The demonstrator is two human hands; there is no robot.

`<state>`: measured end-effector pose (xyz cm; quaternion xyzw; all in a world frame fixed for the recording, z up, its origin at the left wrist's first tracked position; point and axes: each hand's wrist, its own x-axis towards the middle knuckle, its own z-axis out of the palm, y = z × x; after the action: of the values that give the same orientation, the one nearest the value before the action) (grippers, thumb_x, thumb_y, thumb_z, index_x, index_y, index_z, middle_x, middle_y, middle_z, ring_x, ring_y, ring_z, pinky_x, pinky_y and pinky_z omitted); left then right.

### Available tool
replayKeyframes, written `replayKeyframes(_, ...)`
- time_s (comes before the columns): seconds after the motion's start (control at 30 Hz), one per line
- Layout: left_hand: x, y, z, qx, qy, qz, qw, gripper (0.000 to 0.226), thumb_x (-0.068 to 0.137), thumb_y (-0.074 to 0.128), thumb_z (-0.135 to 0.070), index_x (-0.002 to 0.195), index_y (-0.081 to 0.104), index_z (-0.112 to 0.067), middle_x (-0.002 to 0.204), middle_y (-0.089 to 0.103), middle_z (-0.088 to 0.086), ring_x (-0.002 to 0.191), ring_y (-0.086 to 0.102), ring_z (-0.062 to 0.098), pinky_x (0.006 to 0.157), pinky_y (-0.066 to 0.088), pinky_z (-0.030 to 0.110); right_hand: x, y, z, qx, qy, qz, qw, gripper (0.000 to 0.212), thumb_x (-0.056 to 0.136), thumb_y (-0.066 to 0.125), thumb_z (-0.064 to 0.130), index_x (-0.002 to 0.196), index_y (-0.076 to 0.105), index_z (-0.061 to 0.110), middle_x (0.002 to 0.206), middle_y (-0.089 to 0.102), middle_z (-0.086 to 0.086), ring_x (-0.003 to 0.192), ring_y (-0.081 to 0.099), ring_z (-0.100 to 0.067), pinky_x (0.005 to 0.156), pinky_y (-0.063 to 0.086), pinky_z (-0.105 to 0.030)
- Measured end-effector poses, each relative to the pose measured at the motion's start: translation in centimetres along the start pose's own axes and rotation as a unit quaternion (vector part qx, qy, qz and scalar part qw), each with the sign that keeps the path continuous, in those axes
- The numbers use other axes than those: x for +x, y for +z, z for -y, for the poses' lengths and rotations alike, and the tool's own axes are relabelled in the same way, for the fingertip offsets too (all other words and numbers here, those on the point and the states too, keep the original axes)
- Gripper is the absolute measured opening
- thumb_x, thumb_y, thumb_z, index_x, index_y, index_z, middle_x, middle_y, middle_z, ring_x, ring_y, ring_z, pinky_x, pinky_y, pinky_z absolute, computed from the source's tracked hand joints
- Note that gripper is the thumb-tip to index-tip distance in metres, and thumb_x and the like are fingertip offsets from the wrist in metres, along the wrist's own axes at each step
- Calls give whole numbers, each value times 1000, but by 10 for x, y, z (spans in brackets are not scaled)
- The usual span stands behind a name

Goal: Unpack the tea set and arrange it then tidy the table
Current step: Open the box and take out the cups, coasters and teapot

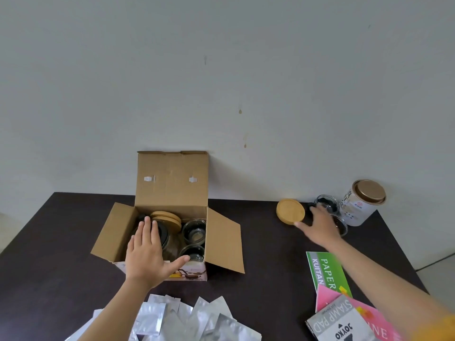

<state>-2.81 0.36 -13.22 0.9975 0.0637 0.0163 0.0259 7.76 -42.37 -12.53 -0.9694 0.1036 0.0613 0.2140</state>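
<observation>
across the lower half of the frame lies a dark table (270, 254), and at its centre left stands an open cardboard box (172, 193) with its flaps spread. inside the box sit a glass teapot (170, 242), a stack of wooden coasters (165, 217) and 2 glass cups (194, 232). the left hand (147, 252) rests flat over the teapot, fingers straight and spread, gripping nothing. at the right, the right hand (320, 225) grasps a glass cup (327, 205) just beside a single wooden coaster (290, 209), near a tin can (362, 203). silver pouches (187, 318) lie at the bottom centre, paper pads (330, 274) at the lower right.
</observation>
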Motion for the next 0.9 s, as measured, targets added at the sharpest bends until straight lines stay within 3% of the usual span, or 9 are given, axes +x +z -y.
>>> replayKeyframes(0.1,0,-1,0,1,1,2,1000,124,63,23,-95,139,41,2,149,35,20,138,32,38,106,34,52,-41,11,69,85,-93,12,992,61,86,69,34,137,49,7,144,46,-10,135,40,-25,109,31,-33)
replayKeyframes(0.3,-3,-2,1,-13,3,3,1000,128,61,23,-97,141,36,3,150,31,21,139,28,37,107,32,51,-87,33,198,151,-249,88,953,42,89,66,27,128,59,13,127,57,0,118,54,-14,99,42,-24)
replayKeyframes(0.43,-4,-3,1,-24,3,-1,1000,130,60,24,-98,141,35,4,150,30,21,140,28,37,108,31,51,-84,54,252,56,-274,159,947,36,91,63,27,123,60,11,120,61,-7,110,59,-21,91,50,-32)
replayKeyframes(0.5,-4,-3,1,-27,7,-5,1000,130,60,25,-98,140,37,4,149,32,22,139,30,37,107,32,51,-83,64,270,-74,-286,184,937,20,91,62,23,101,63,6,92,64,-9,86,63,-25,65,52,-30)
replayKeyframes(0.57,-4,-3,1,-32,10,-8,999,130,60,26,-98,141,36,4,149,32,21,139,30,37,108,31,50,-84,71,284,-190,-298,177,918,16,90,63,20,83,56,7,73,55,-7,68,56,-22,48,37,-26)
replayKeyframes(0.67,-4,-2,2,-37,9,-9,999,130,59,25,-98,142,34,2,151,29,20,141,26,36,109,28,49,-79,85,296,-249,-291,184,905,23,89,64,31,81,54,12,67,51,-3,59,51,-18,51,38,-27)
replayKeyframes(0.77,-3,-1,2,-42,12,-12,999,130,60,26,-98,141,36,3,150,31,21,140,28,37,108,30,50,-73,95,298,-292,-279,201,893,24,86,67,33,83,56,13,68,51,-2,62,53,-18,56,42,-29)
replayKeyframes(0.9,-3,1,2,-48,15,-20,999,128,60,27,-97,138,40,4,147,36,22,137,33,38,105,34,51,-69,104,295,-303,-281,191,890,24,84,69,32,95,64,12,83,60,-5,71,55,-21,61,43,-30)
